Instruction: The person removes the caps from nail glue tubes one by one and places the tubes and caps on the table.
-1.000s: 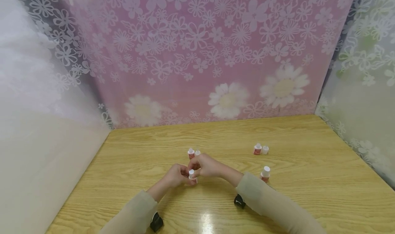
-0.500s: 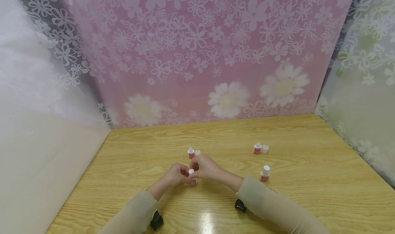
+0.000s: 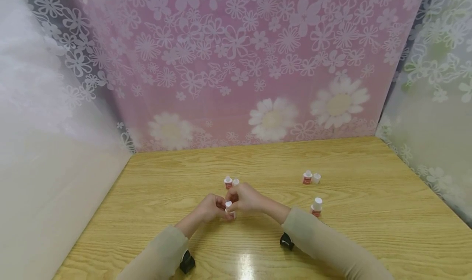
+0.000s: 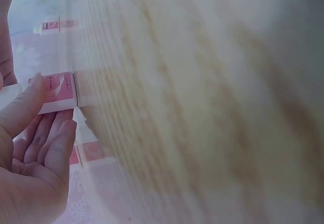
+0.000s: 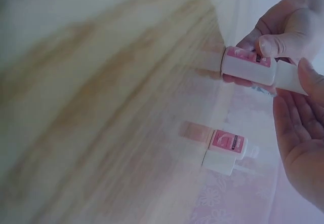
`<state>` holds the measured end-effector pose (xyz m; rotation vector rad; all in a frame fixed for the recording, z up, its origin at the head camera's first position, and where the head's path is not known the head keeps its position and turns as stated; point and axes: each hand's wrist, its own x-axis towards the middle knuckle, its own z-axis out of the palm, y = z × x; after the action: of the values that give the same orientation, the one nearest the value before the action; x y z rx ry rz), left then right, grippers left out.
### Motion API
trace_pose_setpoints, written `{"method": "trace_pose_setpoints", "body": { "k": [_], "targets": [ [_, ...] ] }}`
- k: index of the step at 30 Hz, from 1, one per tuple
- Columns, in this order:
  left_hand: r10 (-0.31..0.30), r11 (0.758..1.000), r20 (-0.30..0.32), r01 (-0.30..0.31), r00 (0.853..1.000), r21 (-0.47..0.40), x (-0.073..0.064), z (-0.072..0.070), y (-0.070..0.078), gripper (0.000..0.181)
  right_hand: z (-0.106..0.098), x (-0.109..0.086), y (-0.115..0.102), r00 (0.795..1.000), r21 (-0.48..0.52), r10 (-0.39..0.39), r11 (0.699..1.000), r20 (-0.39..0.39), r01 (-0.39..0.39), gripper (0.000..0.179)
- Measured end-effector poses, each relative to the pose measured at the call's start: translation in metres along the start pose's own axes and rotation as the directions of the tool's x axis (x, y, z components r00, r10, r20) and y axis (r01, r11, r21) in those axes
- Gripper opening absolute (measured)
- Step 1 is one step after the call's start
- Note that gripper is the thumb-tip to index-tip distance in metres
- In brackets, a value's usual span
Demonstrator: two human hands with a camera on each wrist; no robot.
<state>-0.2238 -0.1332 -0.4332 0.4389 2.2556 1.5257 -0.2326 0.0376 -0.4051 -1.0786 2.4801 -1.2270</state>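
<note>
Head view: the small bottle [image 3: 232,215] stood upright between the hands, base apparently on the table [image 3: 166,173]. Its long axis was near vertical, with the white cap [image 3: 229,205] on top. The left hand [image 3: 210,208], at nine o'clock, gripped the body, the nearer of the two to it; the right hand [image 3: 248,199], in from two o'clock, pinched the cap. An uncapped bottle [image 3: 228,184] stood at twelve o'clock, its loose cap [image 3: 236,182] partly covered by the right hand. In the left wrist view, the left thumb hid part of the cap; how tightly it sat could not be told.
</note>
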Motion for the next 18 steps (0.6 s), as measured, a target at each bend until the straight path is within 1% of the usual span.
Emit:
{"method": "trace_pose_setpoints", "body": {
  "k": [5,9,13,18],
  "targets": [
    [0.009,1.000,0.000,-0.009,1.000,0.021,0.0000,-0.0002,0.0009,0.020,-0.0010,0.0023,0.0038,0.999,0.054,-0.007,0.999,0.036,0.005,0.009],
    [0.010,0.999,-0.004,-0.010,1.000,0.035,-0.0003,-0.0002,0.0014,0.020,-0.0011,0.0021,0.0048,0.999,0.065,-0.010,0.998,0.040,0.008,0.010],
    [0.008,0.998,-0.010,-0.008,1.000,0.055,-0.0002,0.0003,0.0023,0.018,-0.0003,0.0008,0.0038,1.000,0.013,-0.010,1.000,0.019,0.010,0.010],
    [0.003,0.998,-0.015,-0.003,1.000,0.062,-0.0003,0.0003,0.0035,0.011,0.0015,-0.0018,-0.0029,0.999,-0.038,0.019,0.999,-0.045,-0.020,0.018]
  ]
}}
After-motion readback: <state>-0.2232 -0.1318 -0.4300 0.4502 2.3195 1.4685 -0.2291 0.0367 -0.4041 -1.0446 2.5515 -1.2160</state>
